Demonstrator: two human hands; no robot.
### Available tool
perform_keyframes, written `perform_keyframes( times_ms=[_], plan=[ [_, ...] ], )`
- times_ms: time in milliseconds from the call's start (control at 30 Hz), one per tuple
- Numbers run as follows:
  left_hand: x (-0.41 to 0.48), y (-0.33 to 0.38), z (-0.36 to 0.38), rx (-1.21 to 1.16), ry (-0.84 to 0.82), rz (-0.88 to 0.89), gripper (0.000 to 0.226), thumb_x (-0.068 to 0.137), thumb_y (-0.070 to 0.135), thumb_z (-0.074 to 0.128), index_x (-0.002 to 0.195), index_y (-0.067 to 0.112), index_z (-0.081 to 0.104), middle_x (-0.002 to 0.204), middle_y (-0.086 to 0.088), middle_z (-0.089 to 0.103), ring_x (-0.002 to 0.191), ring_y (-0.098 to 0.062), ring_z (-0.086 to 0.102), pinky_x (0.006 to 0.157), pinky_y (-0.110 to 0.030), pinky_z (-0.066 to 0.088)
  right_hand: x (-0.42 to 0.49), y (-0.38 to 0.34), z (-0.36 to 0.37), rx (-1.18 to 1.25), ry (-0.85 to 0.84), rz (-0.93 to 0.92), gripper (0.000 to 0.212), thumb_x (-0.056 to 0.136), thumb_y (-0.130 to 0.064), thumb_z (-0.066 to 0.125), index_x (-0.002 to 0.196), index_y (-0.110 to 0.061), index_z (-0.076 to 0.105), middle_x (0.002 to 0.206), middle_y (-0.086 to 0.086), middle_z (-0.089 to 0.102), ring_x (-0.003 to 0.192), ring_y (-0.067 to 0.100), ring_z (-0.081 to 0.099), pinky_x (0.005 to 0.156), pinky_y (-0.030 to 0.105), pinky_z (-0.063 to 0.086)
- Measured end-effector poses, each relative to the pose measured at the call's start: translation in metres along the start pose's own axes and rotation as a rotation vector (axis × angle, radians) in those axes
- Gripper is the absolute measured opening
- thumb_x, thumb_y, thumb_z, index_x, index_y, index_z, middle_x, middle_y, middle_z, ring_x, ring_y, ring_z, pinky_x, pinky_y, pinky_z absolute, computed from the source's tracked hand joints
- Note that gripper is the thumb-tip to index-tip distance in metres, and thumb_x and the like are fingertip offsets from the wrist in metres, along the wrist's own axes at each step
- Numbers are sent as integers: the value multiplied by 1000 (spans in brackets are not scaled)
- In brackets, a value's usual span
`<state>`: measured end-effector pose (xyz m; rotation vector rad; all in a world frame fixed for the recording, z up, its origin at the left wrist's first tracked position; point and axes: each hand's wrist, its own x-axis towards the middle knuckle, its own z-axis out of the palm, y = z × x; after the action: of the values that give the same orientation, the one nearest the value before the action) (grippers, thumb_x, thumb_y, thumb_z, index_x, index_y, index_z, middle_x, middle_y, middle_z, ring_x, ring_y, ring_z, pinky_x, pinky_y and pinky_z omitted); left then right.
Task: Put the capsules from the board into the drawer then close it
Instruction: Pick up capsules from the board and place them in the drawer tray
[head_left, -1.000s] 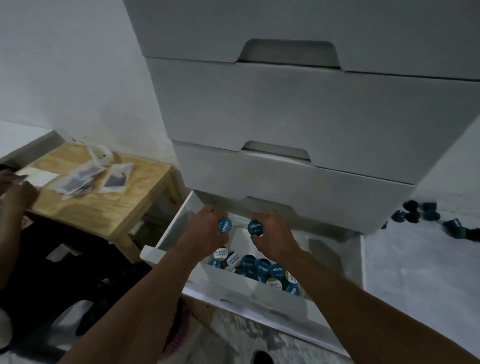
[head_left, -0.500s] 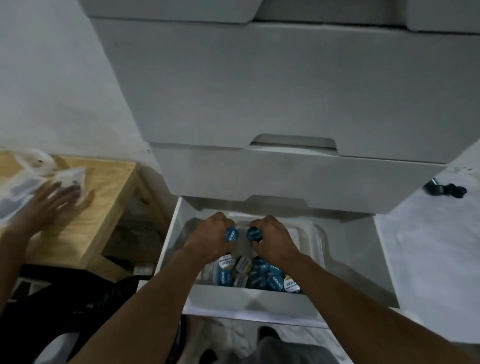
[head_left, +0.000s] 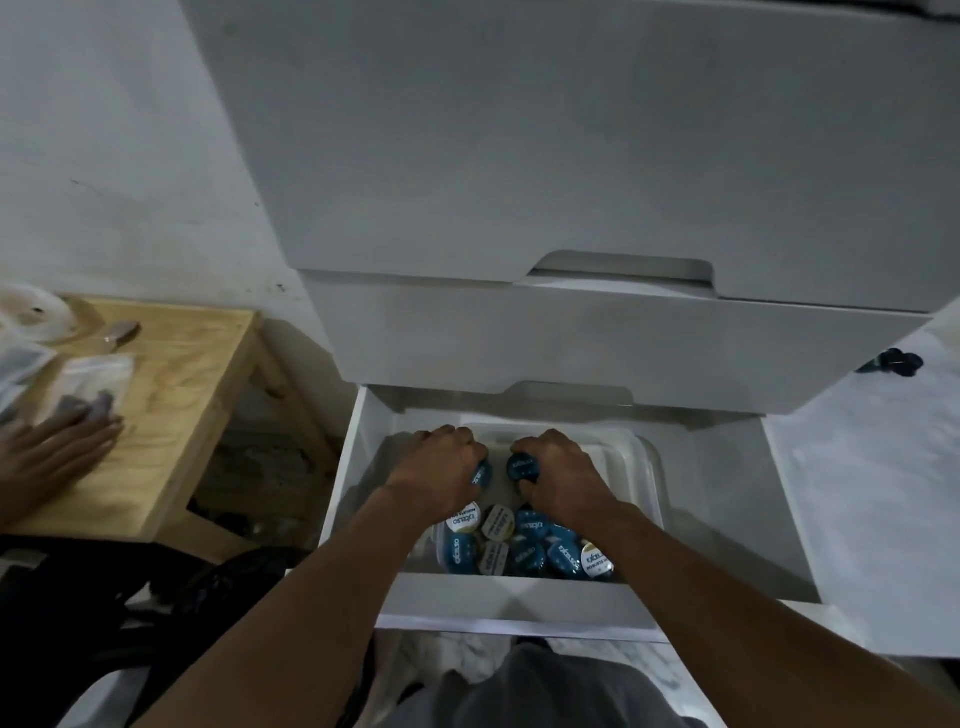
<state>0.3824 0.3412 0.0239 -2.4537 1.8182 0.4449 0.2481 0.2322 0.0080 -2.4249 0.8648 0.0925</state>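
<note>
Wall/cabinet: plain white wall behind; white drawer cabinet (head_left: 571, 156) fills your view, and the upper fronts look closed.
Drawer: bottom drawer (head_left: 519, 595) is pulled out toward you, with a clear tray (head_left: 647, 457) inside it.
Capsule pile: blue and white foil-lid capsules (head_left: 524, 545) are heaped at the tray's front edge against the drawer's front wall, touching each other.
Left hand: your left hand (head_left: 441, 470) is over the middle of the tray, fingers (head_left: 457, 435) curled tight round one blue capsule (head_left: 482, 474), lid facing right.
Right hand: your right hand (head_left: 563, 475) is just beside it, fingers (head_left: 524, 446) clamped on a second capsule (head_left: 522, 467), lid facing left. The two held capsules are near each other; I can't tell if they touch.
Handling: my read is light, small, fairly stiff cups with thin foil lids and smooth sides, so they'll slip. Grip the cup wall or rim and keep fingertips off the foil. They'll roll, so let go low, close to the pile.
Board: a few dark capsules (head_left: 891, 362) sit on the white surface (head_left: 857, 493) right of the cabinet, probably the board. Count unclear.
Side table: wooden table (head_left: 176, 395) at left, with another person's hand (head_left: 57, 447) on sachets (head_left: 88, 379) near its front edge. Not part of your job.
Status: drawer not yet closed; more trips look likely.
</note>
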Motion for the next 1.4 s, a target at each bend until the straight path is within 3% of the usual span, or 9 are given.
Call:
perform_keyframes(
  times_ms=[400,533,800,1167,1400],
  plan=[
    [0,2,-6,32,2,-3,36,88,36,58,118,18,60,117,-4,59,110,-22,50,93,-37,41,0,3,1,66,-10,-48,48,84,-12,65,131,-13,55,120,15,56,112,28,54,96,28,42],
    [-3,0,-8,54,-4,-28,35,87,38,59,115,18,62,111,-4,61,104,-22,52,87,-34,42,0,1,3,51,-48,-67,44,82,-13,66,126,-15,60,116,13,58,108,27,55,87,25,42],
    [-6,1,-8,31,-14,-58,34,88,38,58,114,17,61,111,-6,60,103,-23,55,89,-35,43,2,-4,3,32,-105,-80,43,87,-11,59,129,-17,57,121,13,57,112,28,54,93,30,45],
    [-8,2,-9,52,-22,-78,34,89,41,55,114,19,60,112,-5,58,104,-23,54,88,-35,41,5,-6,4,41,-146,-80,40,86,-12,62,126,-18,60,116,11,60,102,26,59,82,25,45],
    [-9,6,-8,69,-17,-90,32,91,38,54,115,17,59,113,-6,57,104,-23,55,88,-35,42,6,-5,5,47,-168,-85,44,86,-11,62,130,-18,57,121,12,58,107,27,58,90,30,48]
  ],
)
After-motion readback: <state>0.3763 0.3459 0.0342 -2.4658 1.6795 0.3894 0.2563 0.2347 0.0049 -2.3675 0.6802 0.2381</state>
